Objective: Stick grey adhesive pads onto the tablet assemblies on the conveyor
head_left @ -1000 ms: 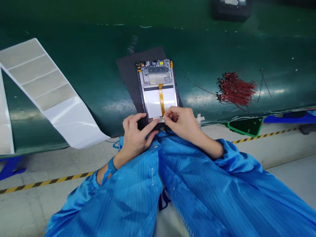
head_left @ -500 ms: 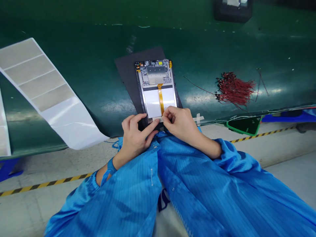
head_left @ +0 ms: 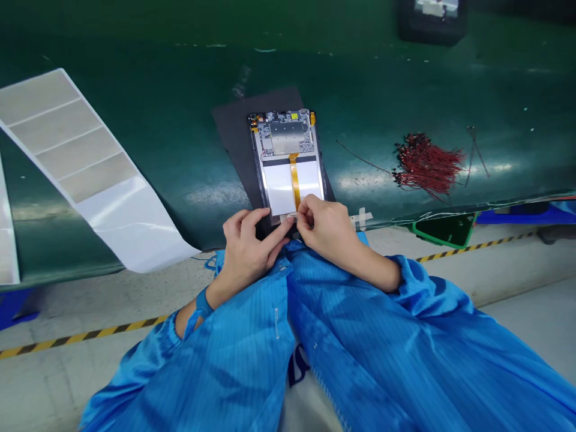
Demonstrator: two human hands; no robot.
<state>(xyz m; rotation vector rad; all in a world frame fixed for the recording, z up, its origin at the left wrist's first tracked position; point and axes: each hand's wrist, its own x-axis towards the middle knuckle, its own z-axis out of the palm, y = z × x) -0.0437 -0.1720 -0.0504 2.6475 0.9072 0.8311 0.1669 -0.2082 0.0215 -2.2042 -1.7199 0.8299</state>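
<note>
An opened tablet [head_left: 281, 183] lies with its inside up, showing a circuit board [head_left: 288, 138], a white battery pack [head_left: 278, 186] and an orange flat cable [head_left: 294, 177]. My left hand [head_left: 249, 240] rests at its lower left edge, fingers apart, one fingertip pressing on the bottom edge beside a small pale strip [head_left: 291, 215]. My right hand [head_left: 327, 229] is closed in a pinch at the lower right, its fingertips on the strip's end. The strip's exact kind is too small to tell, and both hands partly cover the tablet's bottom edge.
Beneath the tablet is a dark sheet [head_left: 234, 132] on the green table mat [head_left: 180, 120]. A label sheet [head_left: 67, 132] hangs over the front edge at left. Red wires [head_left: 427, 165] lie heaped at right, above a green bin [head_left: 443, 231]. A black object [head_left: 432, 24] stands at the back.
The pinched right fingertips have shifted slightly, and the pale strip's end looks more raised. My left hand stays nearly in place; the view has moved a little.
</note>
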